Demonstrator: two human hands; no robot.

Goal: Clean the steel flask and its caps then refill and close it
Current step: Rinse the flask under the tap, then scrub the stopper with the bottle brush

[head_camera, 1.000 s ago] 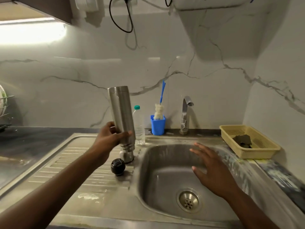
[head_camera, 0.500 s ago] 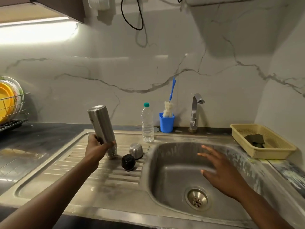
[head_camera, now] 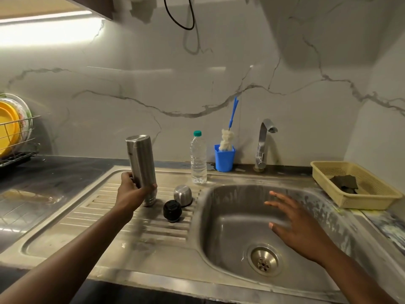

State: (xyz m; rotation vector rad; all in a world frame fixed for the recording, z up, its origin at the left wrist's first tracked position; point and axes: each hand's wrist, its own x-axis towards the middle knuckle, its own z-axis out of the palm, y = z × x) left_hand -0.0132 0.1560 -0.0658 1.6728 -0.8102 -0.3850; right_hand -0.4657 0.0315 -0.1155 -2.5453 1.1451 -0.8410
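We log a steel sink unit whose ribbed drainboard [head_camera: 65, 233] lies to the left of the basin [head_camera: 230, 227], against a marble-veined wall. At the far left a wire dish rack [head_camera: 19, 137] holds a yellow plate [head_camera: 6, 128] on edge. At the far right a yellow basket [head_camera: 361, 204] sits on the counter with a dark scrub pad [head_camera: 344, 182] inside. The left hand [head_camera: 131, 191] has its fingers curled round the lower part of the steel flask [head_camera: 141, 163]. The flask is inverted and slightly tilted, its base uppermost and its threaded neck down at the drainboard ribs; contact with the ribs we cannot tell. The right hand [head_camera: 300, 222] hovers over the basin, palm down, fingers spread and straight, holding nothing. A tap [head_camera: 263, 143] stands behind the basin. Left of the tap are a blue cup [head_camera: 224, 160] holding a brush [head_camera: 226, 140] and a clear water bottle [head_camera: 198, 160], upright with a green cap. The steel cap [head_camera: 183, 195] rests dome up on the drainboard just right of the flask neck. The black cap [head_camera: 172, 211] lies just in front of it, touching or nearly so. The drain [head_camera: 264, 260] sits at the basin floor.
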